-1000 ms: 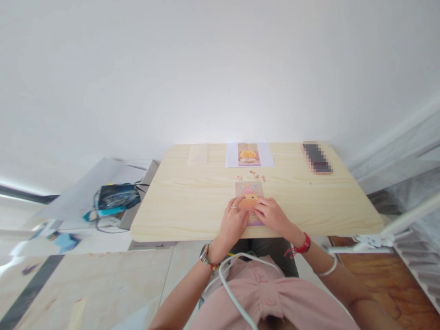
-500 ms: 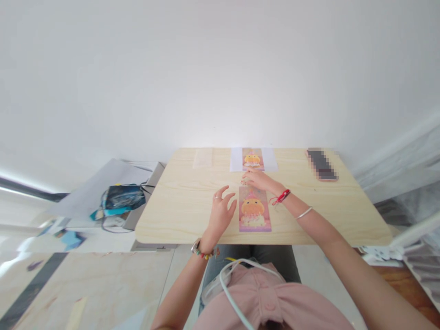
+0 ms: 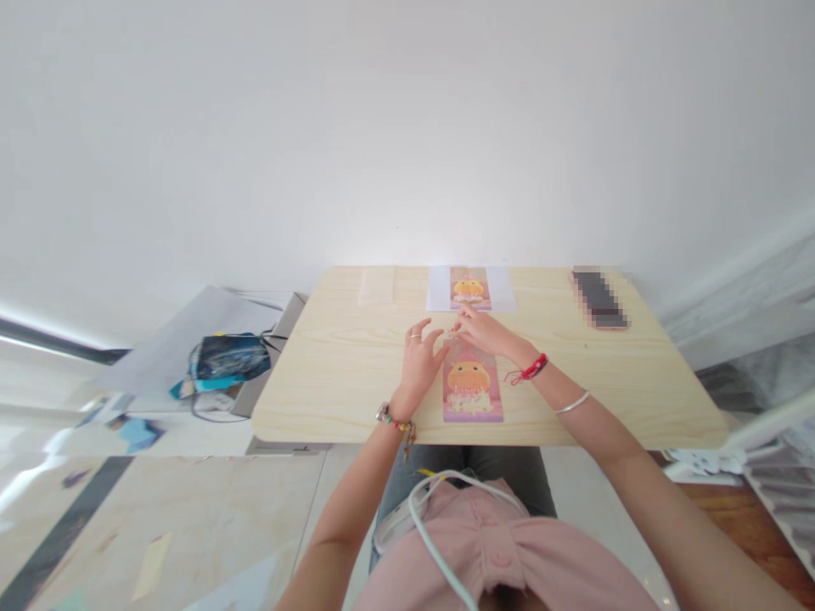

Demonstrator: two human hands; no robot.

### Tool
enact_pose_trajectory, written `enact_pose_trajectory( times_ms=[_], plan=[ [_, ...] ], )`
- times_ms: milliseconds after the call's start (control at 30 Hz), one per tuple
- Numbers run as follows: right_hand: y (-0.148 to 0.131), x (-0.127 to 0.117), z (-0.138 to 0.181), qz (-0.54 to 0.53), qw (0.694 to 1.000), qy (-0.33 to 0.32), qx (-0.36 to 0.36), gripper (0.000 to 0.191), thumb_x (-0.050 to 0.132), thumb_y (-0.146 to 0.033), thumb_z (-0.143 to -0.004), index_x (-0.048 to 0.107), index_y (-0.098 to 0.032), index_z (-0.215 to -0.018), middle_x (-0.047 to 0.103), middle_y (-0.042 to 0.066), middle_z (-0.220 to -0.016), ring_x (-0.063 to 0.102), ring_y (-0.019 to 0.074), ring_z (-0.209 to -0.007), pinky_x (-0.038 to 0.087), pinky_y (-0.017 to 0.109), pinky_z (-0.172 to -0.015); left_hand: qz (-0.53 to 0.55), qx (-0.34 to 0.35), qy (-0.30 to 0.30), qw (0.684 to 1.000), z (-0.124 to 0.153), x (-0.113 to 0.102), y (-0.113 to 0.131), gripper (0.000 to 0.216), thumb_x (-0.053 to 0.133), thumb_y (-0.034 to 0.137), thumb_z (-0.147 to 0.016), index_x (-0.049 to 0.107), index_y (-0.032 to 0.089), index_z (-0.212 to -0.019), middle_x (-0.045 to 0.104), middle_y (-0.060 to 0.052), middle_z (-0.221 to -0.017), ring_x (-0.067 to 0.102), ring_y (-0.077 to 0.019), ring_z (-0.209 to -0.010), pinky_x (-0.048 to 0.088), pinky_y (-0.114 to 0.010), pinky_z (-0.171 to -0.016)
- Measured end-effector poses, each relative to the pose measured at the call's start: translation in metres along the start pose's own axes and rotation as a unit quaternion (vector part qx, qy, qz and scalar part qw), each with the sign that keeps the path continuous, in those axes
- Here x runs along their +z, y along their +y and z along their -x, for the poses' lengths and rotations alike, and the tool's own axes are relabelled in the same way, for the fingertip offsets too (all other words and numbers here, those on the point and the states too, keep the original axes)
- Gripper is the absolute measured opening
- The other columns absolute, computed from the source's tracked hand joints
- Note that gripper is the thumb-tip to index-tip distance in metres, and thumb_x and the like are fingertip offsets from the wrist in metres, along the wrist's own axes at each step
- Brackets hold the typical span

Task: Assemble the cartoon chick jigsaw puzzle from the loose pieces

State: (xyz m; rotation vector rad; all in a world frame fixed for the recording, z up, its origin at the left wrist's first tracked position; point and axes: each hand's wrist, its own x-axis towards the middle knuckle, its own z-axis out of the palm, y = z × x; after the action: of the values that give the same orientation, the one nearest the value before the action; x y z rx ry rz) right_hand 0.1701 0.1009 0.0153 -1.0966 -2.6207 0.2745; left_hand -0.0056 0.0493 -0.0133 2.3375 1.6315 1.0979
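Note:
A pink card with an orange cartoon figure lies on the wooden table in front of me. Over its upper edge, my right hand is closed in a pinch. Something small and pale shows at its fingertips, too tiny to name. To the left of the card is my left hand, its fingers curved and apart, with the thumb reaching close to the right fingertips. Farther back, a similar pink card rests on a white sheet of paper, just beyond my right hand.
A thin clear sheet lies at the table's back left. At the back right is a phone with a blurred screen. A white wall borders the table's far edge. On a lower surface at left sits a dark bag-like bundle with cables.
My left hand has moved forward and to the right, bringing its thumb close to the right fingertips. The right hand stays pinched above the near card. The view has tilted slightly.

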Motion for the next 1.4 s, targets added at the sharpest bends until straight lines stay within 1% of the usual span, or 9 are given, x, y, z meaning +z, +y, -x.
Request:
enact_pose_trajectory(
  times_ms=[100,233,433,633,733,933,1067,1233,1400],
  plan=[
    [-0.016,-0.011,0.017,0.054,0.999,0.007,-0.007,0.015,0.047,-0.023,-0.085,0.055,-0.012,-0.090,0.048,0.009,-0.094,0.053,0.0166,-0.078,0.043,0.031,-0.070,0.017,0.032,-0.010,0.999,-0.009,0.000,0.010,0.013,0.059,0.023,-0.076,0.060,0.020,-0.089,0.045,-0.010,-0.116,0.042,-0.0246,-0.112,0.040,-0.046,-0.092],
    [-0.033,-0.017,0.042,0.117,0.993,0.006,-0.011,0.017,0.045,-0.025,-0.086,0.056,-0.012,-0.089,0.049,0.011,-0.094,0.052,0.0203,-0.083,0.043,0.034,-0.072,0.049,0.067,-0.055,0.995,-0.001,-0.004,0.022,0.010,0.060,0.021,-0.075,0.060,0.020,-0.085,0.045,-0.009,-0.115,0.041,-0.0236,-0.112,0.040,-0.045,-0.092],
    [-0.048,-0.005,0.081,0.105,0.994,-0.003,-0.018,0.018,0.044,-0.026,-0.086,0.055,-0.012,-0.089,0.051,0.011,-0.093,0.052,0.0206,-0.083,0.044,0.033,-0.069,0.084,0.117,-0.111,0.983,0.026,-0.008,0.037,0.012,0.060,0.018,-0.074,0.060,0.018,-0.086,0.044,-0.010,-0.118,0.040,-0.0235,-0.113,0.041,-0.043,-0.093],
    [-0.055,0.006,0.107,0.076,0.997,-0.009,0.013,0.018,0.043,-0.026,-0.087,0.055,-0.013,-0.082,0.053,0.010,-0.089,0.053,0.0192,-0.082,0.044,0.033,-0.070,0.085,0.129,-0.152,0.976,0.040,-0.005,0.049,0.010,0.057,0.021,-0.076,0.060,0.016,-0.085,0.045,-0.011,-0.119,0.039,-0.0247,-0.115,0.042,-0.044,-0.093],
    [-0.055,0.008,0.114,0.048,0.998,-0.002,0.029,0.016,0.045,-0.026,-0.086,0.055,-0.014,-0.083,0.053,0.010,-0.092,0.053,0.0193,-0.083,0.045,0.034,-0.072,0.079,0.133,-0.163,0.974,0.045,-0.002,0.052,0.007,0.056,0.019,-0.076,0.061,0.016,-0.080,0.044,-0.012,-0.120,0.038,-0.0253,-0.116,0.041,-0.045,-0.094],
    [-0.057,0.010,0.117,0.025,0.998,0.009,0.053,0.013,0.047,-0.024,-0.085,0.055,-0.014,-0.088,0.053,0.010,-0.098,0.052,0.0201,-0.088,0.045,0.036,-0.076,0.072,0.122,-0.163,0.976,0.046,0.000,0.056,0.007,0.057,0.019,-0.075,0.061,0.015,-0.079,0.044,-0.013,-0.120,0.038,-0.0259,-0.115,0.040,-0.046,-0.094],
    [-0.058,0.011,0.115,0.022,0.998,0.006,0.059,0.014,0.046,-0.023,-0.085,0.056,-0.014,-0.087,0.053,0.010,-0.098,0.053,0.0200,-0.088,0.045,0.035,-0.076,0.068,0.112,-0.157,0.979,0.047,0.000,0.055,0.005,0.057,0.019,-0.076,0.061,0.017,-0.076,0.044,-0.011,-0.120,0.039,-0.0251,-0.114,0.041,-0.046,-0.094],
    [-0.061,0.012,0.113,0.022,0.998,0.013,0.058,0.017,0.044,-0.023,-0.086,0.058,-0.014,-0.088,0.055,0.010,-0.096,0.052,0.0192,-0.089,0.043,0.034,-0.077,0.064,0.111,-0.146,0.981,0.050,0.001,0.053,0.007,0.056,0.018,-0.076,0.061,0.017,-0.081,0.043,-0.011,-0.122,0.039,-0.0245,-0.113,0.041,-0.044,-0.094],
    [-0.063,0.013,0.114,0.013,0.997,0.021,0.073,0.015,0.047,-0.021,-0.084,0.062,-0.017,-0.085,0.058,0.007,-0.090,0.053,0.0170,-0.084,0.040,0.032,-0.075,0.063,0.098,-0.143,0.983,0.052,0.002,0.053,0.007,0.056,0.016,-0.075,0.061,0.017,-0.079,0.044,-0.009,-0.119,0.041,-0.0240,-0.111,0.042,-0.042,-0.092]
  ],
)
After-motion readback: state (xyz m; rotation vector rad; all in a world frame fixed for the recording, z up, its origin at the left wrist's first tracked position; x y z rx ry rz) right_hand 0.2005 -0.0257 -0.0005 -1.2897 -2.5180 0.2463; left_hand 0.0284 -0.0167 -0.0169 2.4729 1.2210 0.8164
